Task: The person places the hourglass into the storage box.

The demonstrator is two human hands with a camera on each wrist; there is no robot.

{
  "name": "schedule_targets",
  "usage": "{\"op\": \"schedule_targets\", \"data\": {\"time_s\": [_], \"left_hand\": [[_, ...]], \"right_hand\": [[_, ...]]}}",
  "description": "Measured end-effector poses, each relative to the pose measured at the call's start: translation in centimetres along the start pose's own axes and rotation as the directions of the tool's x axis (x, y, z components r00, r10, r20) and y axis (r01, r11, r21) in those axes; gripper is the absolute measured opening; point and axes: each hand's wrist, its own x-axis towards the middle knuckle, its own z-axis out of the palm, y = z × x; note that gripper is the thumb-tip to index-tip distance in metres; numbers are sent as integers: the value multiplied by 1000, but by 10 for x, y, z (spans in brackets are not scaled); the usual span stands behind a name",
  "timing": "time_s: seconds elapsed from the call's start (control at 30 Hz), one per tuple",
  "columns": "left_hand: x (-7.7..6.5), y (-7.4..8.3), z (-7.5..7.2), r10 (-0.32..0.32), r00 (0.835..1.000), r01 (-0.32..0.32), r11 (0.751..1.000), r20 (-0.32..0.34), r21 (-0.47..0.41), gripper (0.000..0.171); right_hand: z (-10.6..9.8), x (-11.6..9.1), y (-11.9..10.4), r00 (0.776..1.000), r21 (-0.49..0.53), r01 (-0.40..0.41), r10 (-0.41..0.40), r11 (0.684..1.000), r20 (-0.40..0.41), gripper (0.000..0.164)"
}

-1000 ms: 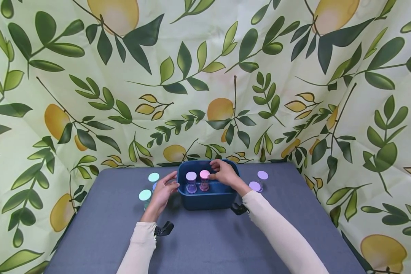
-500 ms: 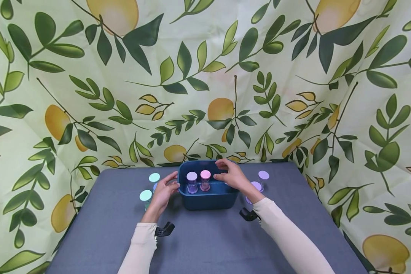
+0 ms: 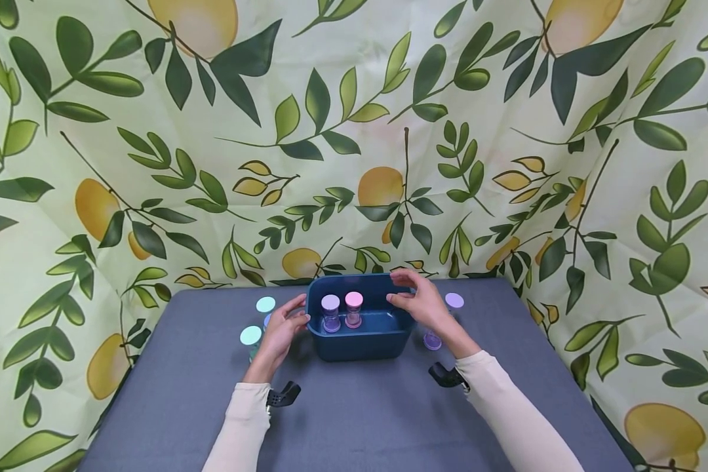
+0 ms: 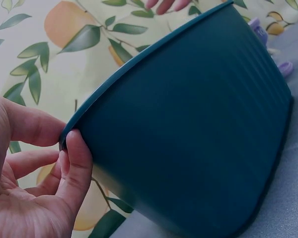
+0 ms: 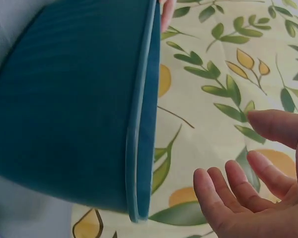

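Note:
A dark blue bin [image 3: 360,349] stands in the middle of the table. Inside it, toward the left, are two upright hourglasses: a purple hourglass [image 3: 330,314] and a pink hourglass [image 3: 354,311]. My left hand [image 3: 278,333] pinches the bin's left rim between thumb and fingers, as the left wrist view shows up close on the bin wall [image 4: 188,114]. Over the bin's right end hovers my right hand [image 3: 427,307], its fingers loosely bent. In the right wrist view that hand [image 5: 258,193] holds nothing and is apart from the rim [image 5: 134,163].
Left of the bin stand green-topped hourglasses [image 3: 250,336], with a blue one partly hidden by my left hand. Purple hourglasses [image 3: 455,301] are at the right, partly covered by my right hand. A leaf-and-fruit patterned cloth [image 3: 366,216] hangs behind the grey table [image 3: 360,413].
My right hand has let go of the pink hourglass inside the bin and moved right, toward the bin's right end. My left hand stays at the left rim.

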Motion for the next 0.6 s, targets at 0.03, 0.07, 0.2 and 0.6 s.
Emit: {"op": "schedule_targets", "data": {"time_s": [0.03,0.07,0.2,0.6], "left_hand": [[0,0,0,-1,1000,1,1000,3,-1,52],[0,0,0,0,1000,0,1000,6,-2,53],[0,-1,0,1,1000,-1,1000,9,-6,52],[0,0,-1,-1,1000,1,1000,3,5,52]], "right_hand": [[-2,-1,0,1000,-2,1,-1,1000,-8,48],[-5,-2,1,1000,-1,-2,2,1000,-17,48],[-15,-5,3,999,8,-9,9,1000,-52,47],[-46,-18,19,986,-34,-13,7,999,-165,44]]}}
